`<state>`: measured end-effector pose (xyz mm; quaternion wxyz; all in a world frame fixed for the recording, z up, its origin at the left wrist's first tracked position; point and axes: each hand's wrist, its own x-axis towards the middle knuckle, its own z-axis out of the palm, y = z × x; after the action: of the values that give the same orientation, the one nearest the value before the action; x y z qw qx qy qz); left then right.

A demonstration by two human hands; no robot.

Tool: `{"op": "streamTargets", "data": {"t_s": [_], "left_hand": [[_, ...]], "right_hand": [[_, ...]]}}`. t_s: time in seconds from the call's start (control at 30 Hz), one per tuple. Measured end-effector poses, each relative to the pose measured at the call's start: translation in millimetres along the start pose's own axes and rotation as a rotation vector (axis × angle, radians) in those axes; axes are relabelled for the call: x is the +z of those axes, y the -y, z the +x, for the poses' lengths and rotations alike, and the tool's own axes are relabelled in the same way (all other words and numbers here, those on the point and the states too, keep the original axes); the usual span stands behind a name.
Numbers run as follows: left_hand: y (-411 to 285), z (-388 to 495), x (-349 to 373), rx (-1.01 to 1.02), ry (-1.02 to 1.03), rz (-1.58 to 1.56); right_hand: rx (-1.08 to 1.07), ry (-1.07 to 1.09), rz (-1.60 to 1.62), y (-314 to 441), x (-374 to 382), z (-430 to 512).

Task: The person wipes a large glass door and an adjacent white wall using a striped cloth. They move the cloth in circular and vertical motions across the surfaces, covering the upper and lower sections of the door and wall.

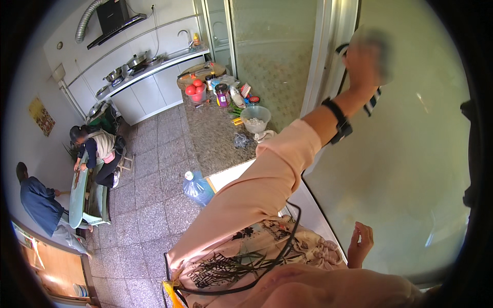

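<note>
My left hand [361,67], with a black band or watch on its wrist, is raised against a large glass panel [404,161]. Under its fingers is a blurred grey object [382,54], perhaps a cloth or pad. A black-and-white striped strip [371,103] shows below it, and I cannot tell whether the two are joined. Lower down, my right hand [360,242] is held in front of the same panel, its fingers loosely bent and nothing visible in them. A dark cord [294,238] loops across my patterned top.
A stone-topped counter [215,144] carries a bowl of tomatoes [195,91], jars [222,95] and a clear plastic bowl [255,118]. A large water bottle [197,188] stands on the floor. One person [104,146] sits at a pale green bench [79,192]; another [42,204] is beside it.
</note>
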<state>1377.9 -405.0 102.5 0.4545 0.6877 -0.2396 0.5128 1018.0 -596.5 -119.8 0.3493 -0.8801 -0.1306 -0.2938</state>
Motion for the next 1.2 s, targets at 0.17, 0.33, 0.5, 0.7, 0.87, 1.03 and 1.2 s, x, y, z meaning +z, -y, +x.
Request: {"op": "streamTargets", "data": {"t_s": [0.17, 0.33, 0.5, 0.7, 0.87, 1.03, 1.2], "left_hand": [[-1, -160, 37, -0.254, -0.152, 0.237], [-36, -216, 44, -0.919, -0.164, -0.025], [-76, -89, 31, -0.199, -0.294, 0.302], [-178, -22, 23, 0.521, -0.124, 0.197], [-193, -101, 25, 0.351, 0.357, -0.218], [-130, -173, 13, 1.199, 0.280, 0.117], [-95, -112, -9, 1.098, 0.239, 0.249]], "right_hand": [[-0.011, 0.063, 0.021, -15, -22, -16], [-0.059, 0.074, 0.011, -23, -56, -28], [-0.074, 0.083, 0.007, -29, -77, -39], [-0.052, 0.056, 0.004, -34, -83, -55], [0.001, 0.070, -0.014, -35, -89, -68], [-0.013, 0.045, -0.048, -32, -92, -69], [0.003, 0.050, -0.053, -24, -86, -65]]}}
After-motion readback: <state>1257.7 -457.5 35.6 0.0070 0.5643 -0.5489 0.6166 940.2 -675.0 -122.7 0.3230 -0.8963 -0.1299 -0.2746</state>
